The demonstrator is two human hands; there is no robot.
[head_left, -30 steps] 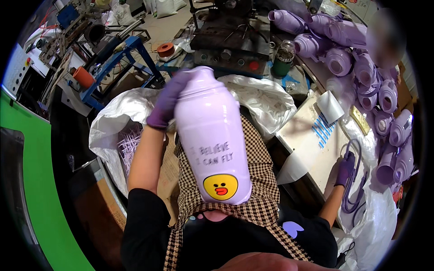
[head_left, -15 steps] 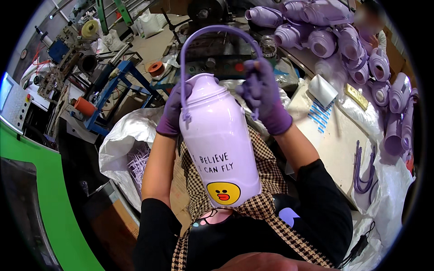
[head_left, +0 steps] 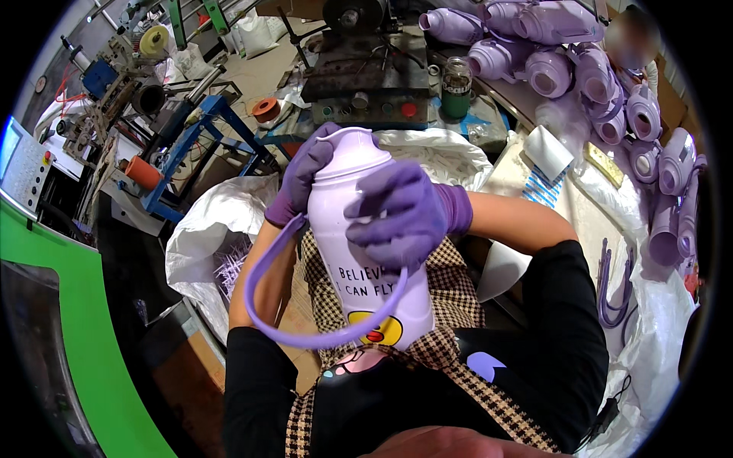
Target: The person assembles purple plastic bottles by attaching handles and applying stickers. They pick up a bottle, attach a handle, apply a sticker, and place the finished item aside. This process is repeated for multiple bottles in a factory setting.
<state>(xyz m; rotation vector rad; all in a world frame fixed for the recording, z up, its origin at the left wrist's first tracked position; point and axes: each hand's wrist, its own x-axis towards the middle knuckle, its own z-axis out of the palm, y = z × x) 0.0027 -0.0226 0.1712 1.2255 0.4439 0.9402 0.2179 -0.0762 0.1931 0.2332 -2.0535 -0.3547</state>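
A lilac thermos casing (head_left: pixel 324 221) with a cartoon print stands tilted against my checked apron, its spouted neck pointing away from me. My left hand (head_left: pixel 305 179), in a purple glove, grips it by the neck and upper left side. My right hand (head_left: pixel 405 214), gloved alike, lies across its front with fingers curved round the body, covering part of the lettering. The purple carrying handle (head_left: pixel 324 338) hangs down in a loop over the lower front. Its right end passes beneath my right hand, where the joint is hidden.
Many lilac casings (head_left: pixel 546 72) are piled at the far right, near a person (head_left: pixel 630 38). A table (head_left: pixel 584 229) at right bears loose handles (head_left: pixel 607 286) and a white roll (head_left: pixel 546 153). Ahead stands a machine (head_left: pixel 366 76) beside a green jar (head_left: pixel 456 95); a white sack (head_left: pixel 206 221) sits left.
The handle has swung from above the neck down over the casing's front. My right hand has moved left and down from the handle's right side onto the casing's body.
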